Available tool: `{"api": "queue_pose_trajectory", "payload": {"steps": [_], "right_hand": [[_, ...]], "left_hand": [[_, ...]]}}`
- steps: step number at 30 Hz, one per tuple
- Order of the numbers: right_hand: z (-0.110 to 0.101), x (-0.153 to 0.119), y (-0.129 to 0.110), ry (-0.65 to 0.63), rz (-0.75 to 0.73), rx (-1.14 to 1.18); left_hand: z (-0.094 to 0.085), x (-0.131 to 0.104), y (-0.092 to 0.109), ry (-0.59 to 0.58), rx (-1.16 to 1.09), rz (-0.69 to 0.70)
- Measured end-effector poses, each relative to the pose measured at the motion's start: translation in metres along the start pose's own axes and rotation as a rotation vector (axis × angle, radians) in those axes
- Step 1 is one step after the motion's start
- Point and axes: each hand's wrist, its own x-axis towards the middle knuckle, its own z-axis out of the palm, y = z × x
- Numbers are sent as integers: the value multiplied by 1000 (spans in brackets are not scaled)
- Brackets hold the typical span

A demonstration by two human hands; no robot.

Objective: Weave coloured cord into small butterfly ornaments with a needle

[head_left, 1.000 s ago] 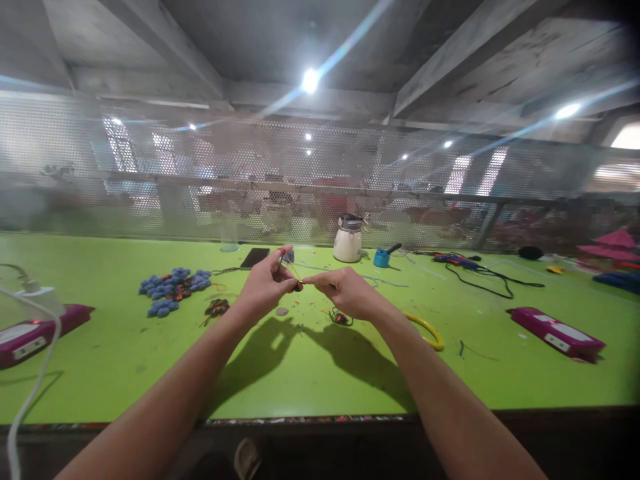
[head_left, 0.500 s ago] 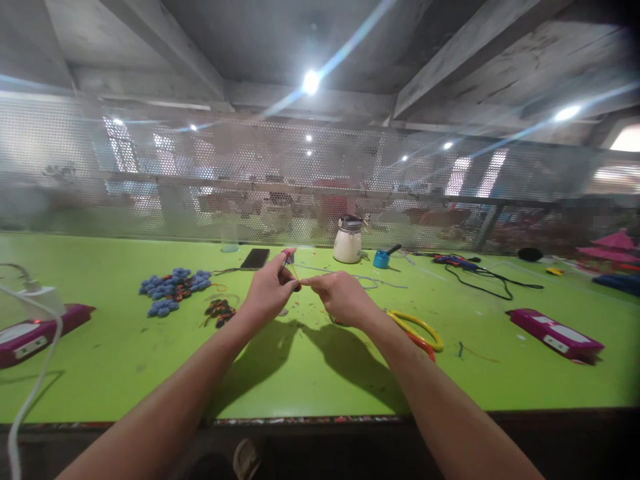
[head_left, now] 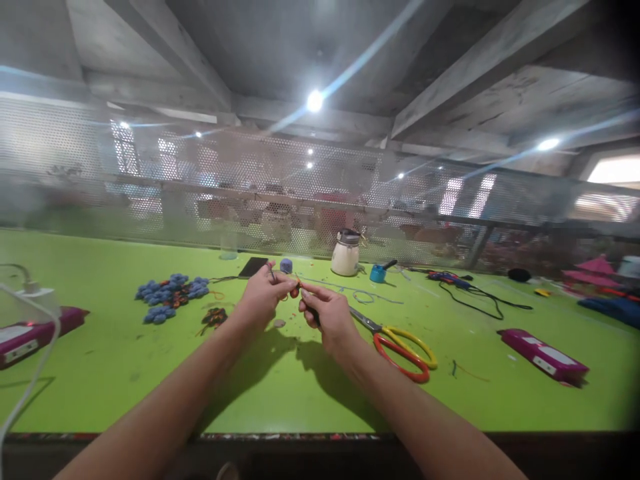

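My left hand (head_left: 260,299) pinches a small knotted cord piece (head_left: 295,291), reddish orange and dark, between thumb and fingertips. From the other side, the fingertips of my right hand (head_left: 331,319) close on the same piece. Something dark shows under the curled right fingers; its kind is hidden. Scissors (head_left: 417,345) with one yellow and one red handle lie on the table beside my right wrist. Left of my hands are blue flower-like knotted pieces (head_left: 173,291) and a black-and-orange knotted bundle (head_left: 215,318).
The green table (head_left: 280,407) also bears a phone (head_left: 253,267), a blue spool (head_left: 286,265), a white jug (head_left: 345,257) and a blue pot (head_left: 379,272). Purple power strips (head_left: 545,357) lie at either side. Behind stands a perforated screen (head_left: 240,173).
The right hand has turned, its fingers now curled by the piece instead of pointing across. The left fingers have lowered and the stretched yellow strand no longer shows. The view has shifted slightly.
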Motion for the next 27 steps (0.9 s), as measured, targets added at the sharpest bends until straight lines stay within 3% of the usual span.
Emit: {"api": "queue_pose_trajectory", "payload": {"steps": [6, 12, 14, 17, 22, 27], "right_hand": [[-25, 8, -8, -98, -268, -136], [-42, 11, -10, -261, -549, -565], [-43, 10, -11, -285, -578, -633], [-43, 9, -13, -313, -513, -539], [-40, 11, -8, -380, -249, -196], [-38, 12, -10, -337, -124, 8]], "left_hand": [[-13, -1, 18, -133, -149, -116], [-21, 3, 17, -133, -107, -111], [-22, 5, 16, -132, -96, -113], [-23, 5, 16, -130, -95, -129], [-22, 4, 16, -167, -74, -140], [-22, 4, 14, -214, -28, -144]]}}
